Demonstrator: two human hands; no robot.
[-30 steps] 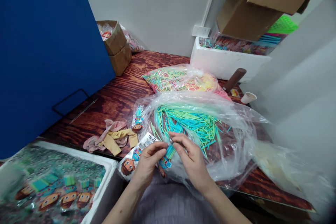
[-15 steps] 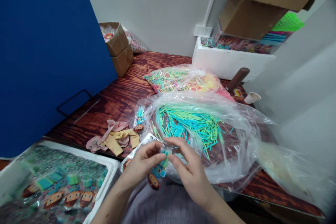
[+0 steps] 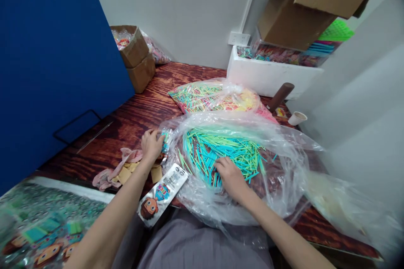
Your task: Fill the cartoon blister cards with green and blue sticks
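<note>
My left hand [image 3: 152, 144] reaches out over the wooden table [image 3: 139, 113] and closes its fingers on a small clear packet with a cartoon figure [image 3: 164, 143]. My right hand [image 3: 228, 175] is inside a big clear plastic bag [image 3: 284, 164], fingers curled down into a heap of blue and green sticks [image 3: 227, 151]; what it grips is hidden. A flat stack of empty printed packets [image 3: 160, 195] lies at the table's near edge between my arms.
A crumpled pink and yellow glove [image 3: 123, 170] lies by my left hand. A second bag of mixed coloured sticks [image 3: 217, 96] lies behind. White foam boxes stand at the back right [image 3: 268, 77] and near left [image 3: 66, 187]. Cardboard boxes [image 3: 135, 56], a blue panel [image 3: 53, 63], a paper cup [image 3: 297, 118].
My hands were together in front of me, working on a filled packet. They have now parted: the left went out to the packet on the table, the right went into the bag of sticks.
</note>
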